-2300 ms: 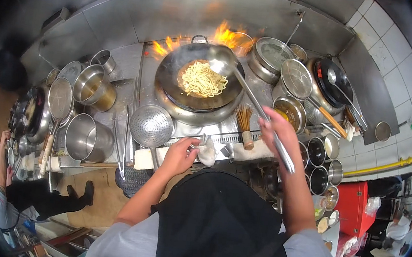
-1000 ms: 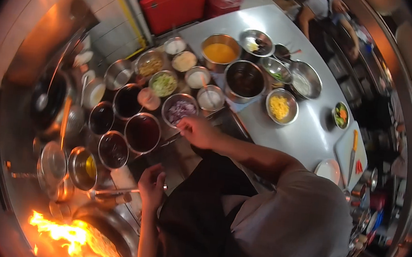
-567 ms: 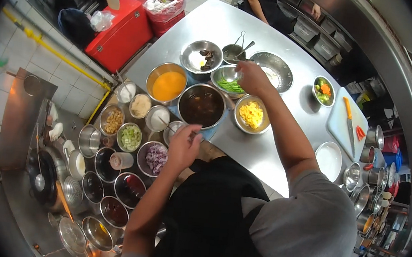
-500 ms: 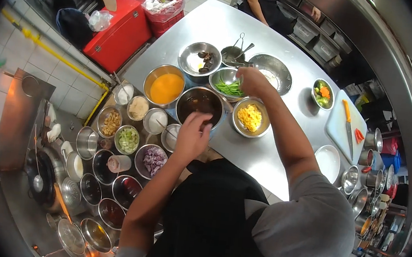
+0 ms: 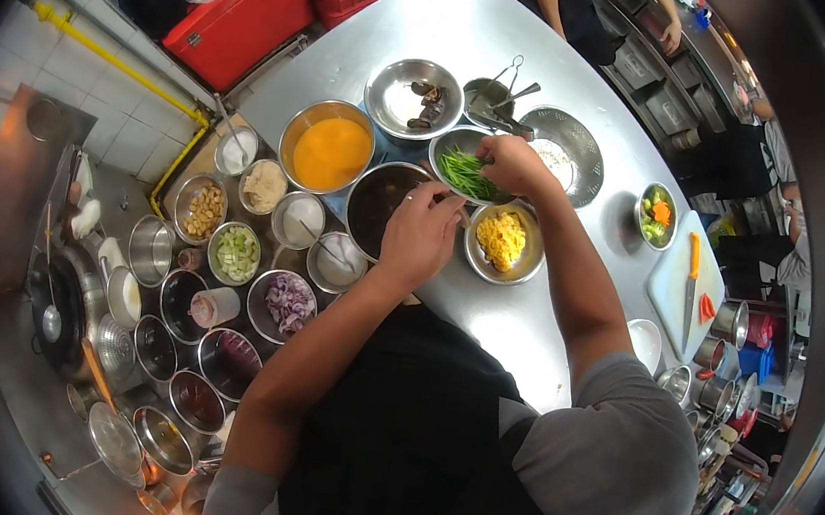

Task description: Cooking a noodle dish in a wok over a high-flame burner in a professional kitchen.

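A metal bowl of green strips (image 5: 465, 175), perhaps cut green vegetable, is on the steel table. At its right side is my right hand (image 5: 518, 166), its fingers closed together over the bowl's edge; their tips are partly hidden. My left hand (image 5: 422, 233) is over the right side of a metal bowl of dark liquid (image 5: 369, 211), fingers loosely bent and apart near the rim, nothing visible in them. Just below my right hand is a bowl of yellow scrambled egg (image 5: 501, 241). Beyond the greens are a small pot with utensils (image 5: 490, 98) and a colander (image 5: 584, 160).
An orange liquid bowl (image 5: 331, 153) and a bowl of dark pieces (image 5: 404, 96) sit at far left. Chopped onion (image 5: 289, 305) and several sauce bowls crowd the left. A knife (image 5: 691, 287) lies on a white cutting board (image 5: 666, 289). Another person's arm (image 5: 548, 2) shows beyond the table.
My left hand has moved right, toward the bowl of greens, and its fingers are less spread. My right hand stays at that bowl, now lower against it. The view has shifted.
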Tool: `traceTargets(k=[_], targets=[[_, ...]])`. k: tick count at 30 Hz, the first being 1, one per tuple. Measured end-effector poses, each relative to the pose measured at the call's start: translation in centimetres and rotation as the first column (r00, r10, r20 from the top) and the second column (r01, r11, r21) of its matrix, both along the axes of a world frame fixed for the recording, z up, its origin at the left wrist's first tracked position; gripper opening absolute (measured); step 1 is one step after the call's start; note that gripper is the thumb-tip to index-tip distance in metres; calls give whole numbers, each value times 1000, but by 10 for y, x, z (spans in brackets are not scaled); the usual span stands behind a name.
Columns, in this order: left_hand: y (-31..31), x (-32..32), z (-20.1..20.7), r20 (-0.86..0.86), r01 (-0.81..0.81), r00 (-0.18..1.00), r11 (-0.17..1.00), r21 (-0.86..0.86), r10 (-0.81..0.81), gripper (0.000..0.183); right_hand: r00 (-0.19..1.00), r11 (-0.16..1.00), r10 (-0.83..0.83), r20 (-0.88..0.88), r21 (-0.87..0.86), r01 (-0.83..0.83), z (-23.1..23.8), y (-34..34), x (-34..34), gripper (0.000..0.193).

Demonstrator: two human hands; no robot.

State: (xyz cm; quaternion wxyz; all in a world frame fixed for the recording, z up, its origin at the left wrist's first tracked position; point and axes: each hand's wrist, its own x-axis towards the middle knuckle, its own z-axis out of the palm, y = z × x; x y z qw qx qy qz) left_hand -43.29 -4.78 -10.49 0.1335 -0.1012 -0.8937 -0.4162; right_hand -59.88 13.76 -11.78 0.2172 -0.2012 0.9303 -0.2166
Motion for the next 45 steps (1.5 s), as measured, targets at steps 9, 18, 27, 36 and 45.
traceTargets(k=[9,18,27,36,45], targets=[[-23,55,31,15,119,993,991,67,-120,26,992,998,51,-112,-19,-53,-4,4,-13,35],[-76,134,49,173,7,984,971,239,-50,26,920,845,-205,333,-414,338,8,19,-10,9],[-129,373,-10,386,-775,632,546,318,672,22,954,872,-252,163,-389,297,29,18,-14,9],[-37,590,-44,411,-907,-6,-178,383,912,24,883,739,441,161,-624,-255,111,-305,159,14],[24,681,31,235,-835,-411,-467,292,881,24,55,134,989,138,-680,-721,157,-511,658,17]])
